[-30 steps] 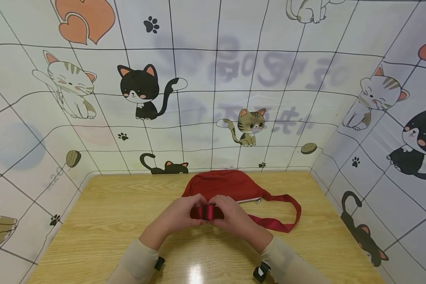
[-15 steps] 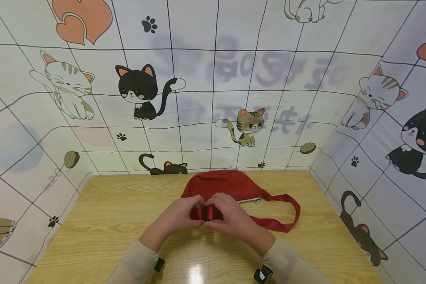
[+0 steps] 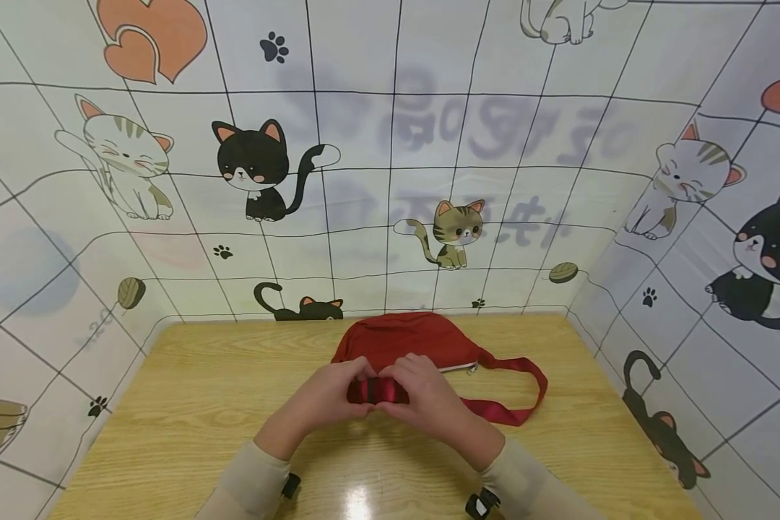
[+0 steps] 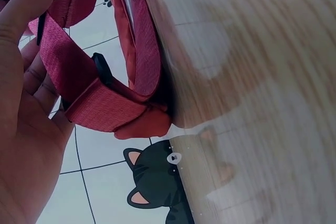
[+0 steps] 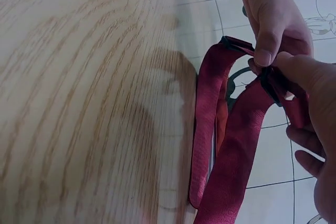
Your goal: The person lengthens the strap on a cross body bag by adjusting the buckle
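The left hand (image 3: 331,391) pinches the red strap (image 3: 385,391) at a black fitting (image 5: 271,86). From its three o'clock the right hand (image 3: 424,391) pinches the strap there too, thumbs nearly meeting. The held stretch is raised off the tabletop (image 3: 234,383). Just beyond the hands, toward twelve o'clock, the red bag (image 3: 406,339) lies at the far edge, its zipper (image 3: 458,367) facing one o'clock from them. A strap loop (image 3: 538,390) rests at three o'clock. A cat-printed sheet (image 3: 364,180) stands behind.
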`<state>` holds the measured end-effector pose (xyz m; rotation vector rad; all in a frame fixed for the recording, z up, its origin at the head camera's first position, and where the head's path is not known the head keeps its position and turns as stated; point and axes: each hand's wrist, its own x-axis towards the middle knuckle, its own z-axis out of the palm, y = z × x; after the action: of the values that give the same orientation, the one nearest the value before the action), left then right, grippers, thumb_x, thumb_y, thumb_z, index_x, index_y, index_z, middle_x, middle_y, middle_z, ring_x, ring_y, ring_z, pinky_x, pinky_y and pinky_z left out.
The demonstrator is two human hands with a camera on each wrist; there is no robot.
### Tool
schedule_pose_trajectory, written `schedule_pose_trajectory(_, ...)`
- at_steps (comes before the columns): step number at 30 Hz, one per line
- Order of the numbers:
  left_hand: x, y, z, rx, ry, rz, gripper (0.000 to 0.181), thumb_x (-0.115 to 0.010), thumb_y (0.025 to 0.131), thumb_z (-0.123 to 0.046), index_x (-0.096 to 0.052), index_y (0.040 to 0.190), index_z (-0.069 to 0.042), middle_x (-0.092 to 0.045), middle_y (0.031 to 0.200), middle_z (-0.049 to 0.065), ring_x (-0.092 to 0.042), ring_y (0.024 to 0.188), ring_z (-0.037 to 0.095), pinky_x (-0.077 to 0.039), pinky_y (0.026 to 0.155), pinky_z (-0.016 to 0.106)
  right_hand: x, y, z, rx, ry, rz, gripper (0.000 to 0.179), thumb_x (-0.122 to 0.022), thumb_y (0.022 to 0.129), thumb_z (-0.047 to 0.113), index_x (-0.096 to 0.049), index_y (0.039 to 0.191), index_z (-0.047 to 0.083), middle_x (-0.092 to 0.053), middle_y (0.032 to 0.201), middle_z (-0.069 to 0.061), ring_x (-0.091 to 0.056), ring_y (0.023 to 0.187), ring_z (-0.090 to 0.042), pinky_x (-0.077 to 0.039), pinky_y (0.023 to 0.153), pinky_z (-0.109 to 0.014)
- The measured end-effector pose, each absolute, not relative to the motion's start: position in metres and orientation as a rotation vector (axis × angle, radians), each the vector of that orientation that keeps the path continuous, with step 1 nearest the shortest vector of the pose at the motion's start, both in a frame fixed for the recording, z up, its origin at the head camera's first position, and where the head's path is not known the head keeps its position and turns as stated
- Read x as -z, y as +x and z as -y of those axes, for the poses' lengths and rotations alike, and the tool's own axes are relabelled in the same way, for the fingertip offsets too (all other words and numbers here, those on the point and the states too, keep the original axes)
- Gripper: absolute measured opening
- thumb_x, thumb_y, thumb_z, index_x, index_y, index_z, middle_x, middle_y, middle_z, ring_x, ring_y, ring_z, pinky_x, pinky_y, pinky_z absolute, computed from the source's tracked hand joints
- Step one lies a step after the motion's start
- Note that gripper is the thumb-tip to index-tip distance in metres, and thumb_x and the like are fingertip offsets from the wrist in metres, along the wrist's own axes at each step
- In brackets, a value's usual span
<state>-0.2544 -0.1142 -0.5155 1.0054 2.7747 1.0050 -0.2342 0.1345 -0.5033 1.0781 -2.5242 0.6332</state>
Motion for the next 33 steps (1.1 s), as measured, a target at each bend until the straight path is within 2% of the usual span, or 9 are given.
schedule_pose_trajectory(4,0.516,-0.255,0.115,-1.003,1.012,-2.779,0.044,-0.096,0.087,-0.023,-0.063,0.115,-0.029,-0.067,0.096,-0.017,-0.07,0.087,0.014,-0.056,0.079,0.032,0.503,-0.234,-0.134,-0.57,1.064,2.53,0.046,-0.1,0.083,0.036,-0.076,0.117,0.018,-0.068,0.1,0.008,-0.057,0.097,-0.012,-0.051,0.087,-0.038)
schedule_pose_trajectory(8,0.517,-0.255,0.115,-1.002,1.008,-2.777,0.045,-0.096,0.087,-0.022,-0.062,0.115,-0.029,-0.068,0.096,-0.017,-0.068,0.087,0.01,-0.057,0.079,0.032,0.503,-0.234,-0.137,-0.623,1.053,2.553,0.042,-0.098,0.086,0.035,-0.076,0.117,0.02,-0.066,0.099,0.011,-0.055,0.096,-0.01,-0.05,0.087,-0.037)
schedule_pose_trajectory(13,0.518,-0.255,0.118,-1.02,0.978,-2.757,0.043,-0.096,0.088,-0.022,-0.062,0.115,-0.029,-0.067,0.095,-0.017,-0.066,0.087,0.009,-0.057,0.079,0.032,0.505,-0.235,-0.153,-0.815,1.077,2.473,0.038,-0.096,0.088,0.027,-0.074,0.118,0.018,-0.069,0.101,0.013,-0.056,0.096,-0.008,-0.049,0.088,-0.037)
schedule_pose_trajectory(17,0.52,-0.256,0.12,-1.023,0.973,-2.752,0.043,-0.096,0.088,-0.022,-0.062,0.114,-0.029,-0.067,0.094,-0.017,-0.065,0.086,0.007,-0.056,0.077,0.031,0.508,-0.234,-0.169,-0.95,1.133,2.424,0.039,-0.094,0.09,0.022,-0.072,0.121,0.016,-0.07,0.108,0.012,-0.061,0.1,-0.015,-0.051,0.091,-0.036)
schedule_pose_trajectory(21,0.522,-0.258,0.12,-1.008,0.98,-2.757,0.043,-0.096,0.088,-0.022,-0.063,0.114,-0.029,-0.067,0.094,-0.017,-0.065,0.086,0.008,-0.056,0.076,0.031,0.512,-0.234,-0.177,-0.985,1.163,2.411,0.042,-0.095,0.089,0.019,-0.07,0.123,0.015,-0.069,0.11,0.011,-0.061,0.102,-0.017,-0.052,0.091,-0.037)
schedule_pose_trajectory(24,0.523,-0.259,0.12,-0.991,0.981,-2.768,0.043,-0.096,0.087,-0.021,-0.062,0.114,-0.029,-0.066,0.094,-0.017,-0.064,0.085,0.008,-0.056,0.076,0.031,0.511,-0.233,-0.172,-0.923,1.149,2.449,0.047,-0.097,0.087,0.023,-0.07,0.124,0.014,-0.071,0.112,0.009,-0.06,0.102,-0.014,-0.051,0.092,-0.041)
schedule_pose_trajectory(30,0.523,-0.259,0.119,-0.958,0.976,-2.788,0.044,-0.096,0.087,-0.022,-0.062,0.112,-0.03,-0.065,0.092,-0.018,-0.062,0.084,0.007,-0.054,0.075,0.031,0.503,-0.236,-0.144,-0.595,1.047,2.665,0.057,-0.096,0.087,0.046,-0.073,0.131,0.018,-0.076,0.117,0.008,-0.059,0.103,-0.01,-0.048,0.1,-0.042)
schedule_pose_trajectory(33,0.521,-0.258,0.119,-0.955,0.978,-2.788,0.043,-0.096,0.087,-0.024,-0.062,0.112,-0.03,-0.065,0.094,-0.018,-0.062,0.084,0.007,-0.054,0.076,0.031,0.498,-0.236,-0.132,-0.452,1.05,2.719,0.057,-0.094,0.088,0.048,-0.075,0.133,0.018,-0.077,0.115,0.007,-0.059,0.101,-0.012,-0.046,0.102,-0.042)
